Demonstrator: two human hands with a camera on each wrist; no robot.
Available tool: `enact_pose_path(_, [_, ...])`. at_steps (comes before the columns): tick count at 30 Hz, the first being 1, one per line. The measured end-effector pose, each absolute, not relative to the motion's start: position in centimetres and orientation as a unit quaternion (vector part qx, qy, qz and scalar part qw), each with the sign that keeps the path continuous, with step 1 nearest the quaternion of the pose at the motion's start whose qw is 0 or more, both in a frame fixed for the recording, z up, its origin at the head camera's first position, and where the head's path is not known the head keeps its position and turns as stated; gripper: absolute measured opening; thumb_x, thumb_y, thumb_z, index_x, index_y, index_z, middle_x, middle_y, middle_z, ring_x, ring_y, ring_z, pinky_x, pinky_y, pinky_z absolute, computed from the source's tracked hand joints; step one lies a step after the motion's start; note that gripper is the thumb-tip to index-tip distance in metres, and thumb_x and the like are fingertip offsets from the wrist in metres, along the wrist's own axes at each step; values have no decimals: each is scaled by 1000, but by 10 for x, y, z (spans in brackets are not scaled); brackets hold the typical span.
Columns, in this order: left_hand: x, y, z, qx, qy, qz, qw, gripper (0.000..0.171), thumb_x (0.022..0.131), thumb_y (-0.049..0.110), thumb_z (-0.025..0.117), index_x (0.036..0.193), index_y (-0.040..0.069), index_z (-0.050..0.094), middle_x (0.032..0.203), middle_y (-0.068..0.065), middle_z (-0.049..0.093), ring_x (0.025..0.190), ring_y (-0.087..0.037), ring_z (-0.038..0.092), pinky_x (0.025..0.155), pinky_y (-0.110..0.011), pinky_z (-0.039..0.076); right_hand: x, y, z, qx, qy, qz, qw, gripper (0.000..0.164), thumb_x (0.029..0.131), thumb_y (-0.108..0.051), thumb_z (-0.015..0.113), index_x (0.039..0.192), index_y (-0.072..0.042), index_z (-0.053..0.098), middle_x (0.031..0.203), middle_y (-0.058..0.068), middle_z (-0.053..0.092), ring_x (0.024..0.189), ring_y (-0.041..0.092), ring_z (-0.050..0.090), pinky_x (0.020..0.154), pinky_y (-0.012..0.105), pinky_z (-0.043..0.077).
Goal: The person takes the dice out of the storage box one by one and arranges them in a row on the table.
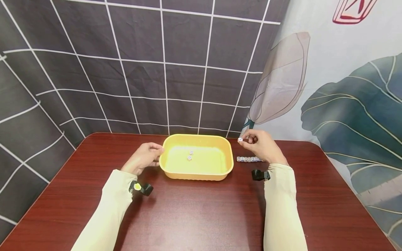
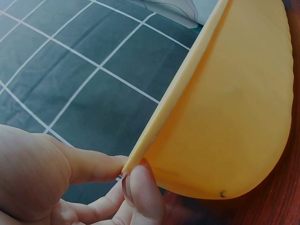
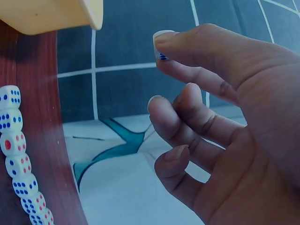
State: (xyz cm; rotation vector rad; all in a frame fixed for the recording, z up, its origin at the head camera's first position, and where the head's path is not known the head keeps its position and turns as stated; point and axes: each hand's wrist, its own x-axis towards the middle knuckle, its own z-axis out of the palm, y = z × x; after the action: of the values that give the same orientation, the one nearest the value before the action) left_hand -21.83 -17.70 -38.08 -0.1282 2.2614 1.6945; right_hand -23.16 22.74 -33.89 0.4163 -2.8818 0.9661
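Note:
A yellow plastic basin (image 1: 196,176) stands on the table, with two white dice (image 1: 189,158) lying on its floor. My left hand (image 1: 145,156) pinches the basin's left rim between thumb and finger, as the left wrist view shows close up. To the right of the basin, my right hand (image 1: 263,143) holds a single white die (image 1: 240,139) between thumb and index finger, raised above the tabletop. In the right wrist view that die is mostly covered by the thumb, and the other fingers curl loosely below. Beneath this hand runs a row of dice (image 3: 18,164) with blue and red pips.
The reddish-brown wooden table (image 1: 194,216) carries the basin and the dice row. Behind it hangs a dark cloth with a white grid (image 1: 138,80), close to the back edge. A pale leaf-patterned curtain (image 1: 329,69) hangs at the right.

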Motion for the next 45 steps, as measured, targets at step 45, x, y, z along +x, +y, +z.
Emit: enact_pose_path(45, [-218, -177, -381, -43, 795, 586, 154, 35, 104, 12, 55, 131, -8, 52, 99, -10, 63, 77, -12, 62, 69, -22, 59, -217, 323, -366, 34, -962, 261, 73, 19, 96, -23, 71, 107, -8, 71, 84, 7, 55, 77, 20, 49, 67, 31, 40])
